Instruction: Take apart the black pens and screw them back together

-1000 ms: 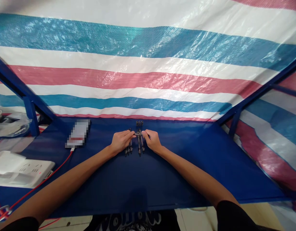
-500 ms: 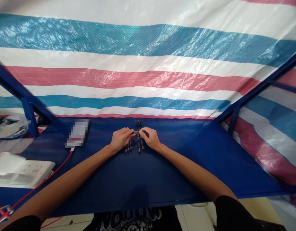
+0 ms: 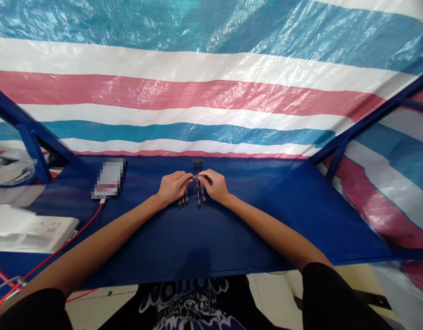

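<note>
- Left hand (image 3: pixel 172 187) and right hand (image 3: pixel 214 186) pinch one dark piece (image 3: pixel 195 177).
- Dark rods (image 3: pixel 198 198) lie beside them.
- Short cylinders (image 3: pixel 198 162) sit near the far edge of the tabletop (image 3: pixel 246 243).

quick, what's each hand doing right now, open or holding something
Left hand: closed, pinching one end of a part.
Right hand: closed, pinching the other end of it.

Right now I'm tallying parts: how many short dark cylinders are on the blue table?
3, in a row near the back edge of the blue table: left cylinder, middle cylinder, right cylinder. The hands could hide more.
</note>
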